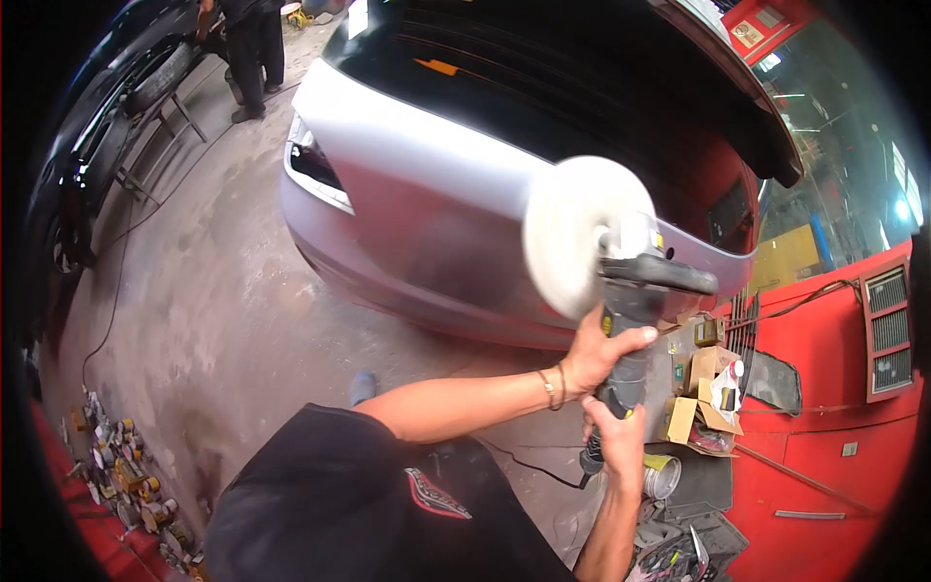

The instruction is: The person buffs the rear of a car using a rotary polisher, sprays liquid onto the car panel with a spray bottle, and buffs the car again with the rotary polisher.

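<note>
A black power polisher (pixel 635 301) with a round white pad (pixel 582 233) is in both of my hands. My left hand (pixel 601 354), with a bracelet on its wrist, wraps round the body near the head. Lower down, my right hand (pixel 616 436) grips the rear end, where the cord comes out. Which arm is which is judged from how they cross the view. The pad is blurred and overlaps the rear panel of a silver car (pixel 436 213); whether it touches the paint I cannot tell.
A person (pixel 254 48) stands at the upper left by a dark car. Cans and bottles (pixel 136 475) lie at the lower left. Cardboard boxes (pixel 703 412) and a bucket (pixel 661 477) stand by the red wall (pixel 815 349). A cord (pixel 529 466) trails over the floor.
</note>
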Available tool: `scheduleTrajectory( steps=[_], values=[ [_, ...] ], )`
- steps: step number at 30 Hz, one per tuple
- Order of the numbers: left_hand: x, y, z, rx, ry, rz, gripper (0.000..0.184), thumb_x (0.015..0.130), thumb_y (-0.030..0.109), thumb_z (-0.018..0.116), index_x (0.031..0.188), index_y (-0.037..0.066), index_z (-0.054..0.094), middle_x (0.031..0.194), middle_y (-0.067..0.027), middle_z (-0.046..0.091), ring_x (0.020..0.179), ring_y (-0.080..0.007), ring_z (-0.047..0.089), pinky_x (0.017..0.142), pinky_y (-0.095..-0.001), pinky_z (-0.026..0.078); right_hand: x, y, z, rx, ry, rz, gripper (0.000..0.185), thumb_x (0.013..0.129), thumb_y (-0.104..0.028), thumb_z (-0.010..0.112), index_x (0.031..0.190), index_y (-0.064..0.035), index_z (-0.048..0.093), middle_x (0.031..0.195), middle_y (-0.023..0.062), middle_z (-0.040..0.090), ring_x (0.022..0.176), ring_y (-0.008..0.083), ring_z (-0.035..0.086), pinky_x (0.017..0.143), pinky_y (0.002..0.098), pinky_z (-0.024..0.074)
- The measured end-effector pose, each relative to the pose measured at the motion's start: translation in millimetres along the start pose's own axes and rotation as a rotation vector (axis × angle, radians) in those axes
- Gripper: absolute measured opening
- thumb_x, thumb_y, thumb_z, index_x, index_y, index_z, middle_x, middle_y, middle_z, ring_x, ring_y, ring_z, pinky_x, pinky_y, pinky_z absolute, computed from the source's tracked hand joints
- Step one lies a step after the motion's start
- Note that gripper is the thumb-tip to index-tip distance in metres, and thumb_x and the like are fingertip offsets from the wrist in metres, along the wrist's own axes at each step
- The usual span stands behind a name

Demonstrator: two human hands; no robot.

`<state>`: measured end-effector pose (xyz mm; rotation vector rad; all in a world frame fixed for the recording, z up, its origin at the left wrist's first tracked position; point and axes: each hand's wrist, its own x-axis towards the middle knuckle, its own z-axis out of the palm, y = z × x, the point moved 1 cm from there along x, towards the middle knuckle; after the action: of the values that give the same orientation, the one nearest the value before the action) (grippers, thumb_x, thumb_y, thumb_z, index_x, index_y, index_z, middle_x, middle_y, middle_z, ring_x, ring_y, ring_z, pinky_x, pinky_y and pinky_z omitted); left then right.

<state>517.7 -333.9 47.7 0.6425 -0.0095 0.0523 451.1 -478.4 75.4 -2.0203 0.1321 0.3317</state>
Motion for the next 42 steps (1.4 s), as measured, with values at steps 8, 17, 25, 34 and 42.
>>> scheduleTrajectory(
  steps=[8,17,25,34,42],
  values=[
    [-65,127,-132,0.04,0.049,0.069,0.054,0.096,0.044,0.072,0.123,-0.003,0.068,0.108,-0.0166,0.077,0.098,-0.0274,0.08,0.082,-0.0421,0.068,-13,-75,153,-0.127,-0.303,-0.118,0.04,0.089,-0.024,0.089,0.115,0.0031,0.076,0.103,0.0059,0.079,0.092,0.0177,0.073,0.086,0.0367,0.0591],
    [-94,108,-185,0.12,0.0,0.132,0.056,0.089,0.04,0.083,0.124,-0.002,0.07,0.112,-0.0146,0.075,0.101,-0.0272,0.079,0.089,-0.0418,0.066,-2,-8,197,-0.022,-0.444,-0.072,0.045,0.086,-0.023,0.09,0.12,0.0021,0.075,0.108,0.008,0.079,0.102,0.018,0.073,0.091,0.0371,0.0582],
    [-71,-2,-170,0.27,-0.255,-0.275,0.059,0.092,0.033,0.086,0.138,0.0,0.069,0.128,-0.0123,0.074,0.115,-0.0237,0.073,0.106,-0.0421,0.059,-5,109,151,0.199,-0.146,-0.003,0.04,0.088,-0.018,0.089,0.119,0.002,0.075,0.103,0.0064,0.078,0.097,0.0151,0.074,0.082,0.0346,0.059],
    [-16,-74,-114,0.932,-0.214,-0.285,0.089,0.074,0.032,0.096,0.145,-0.002,0.053,0.118,-0.0177,0.077,0.108,-0.0266,0.075,0.101,-0.0411,0.059,47,237,158,0.84,-0.014,0.004,0.048,0.085,-0.009,0.086,0.13,-0.0048,0.069,0.11,0.0083,0.073,0.105,0.0208,0.073,0.095,0.0403,0.0597],
    [-74,-56,-187,1.24,-0.056,0.11,0.081,0.073,0.031,0.098,0.142,0.003,0.065,0.116,-0.024,0.078,0.112,-0.0449,0.076,0.1,-0.0491,0.061,40,269,211,0.349,-0.003,-0.242,0.047,0.088,-0.015,0.087,0.13,-0.0016,0.07,0.121,0.0117,0.079,0.113,0.0223,0.074,0.1,0.04,0.0566]
  ],
)
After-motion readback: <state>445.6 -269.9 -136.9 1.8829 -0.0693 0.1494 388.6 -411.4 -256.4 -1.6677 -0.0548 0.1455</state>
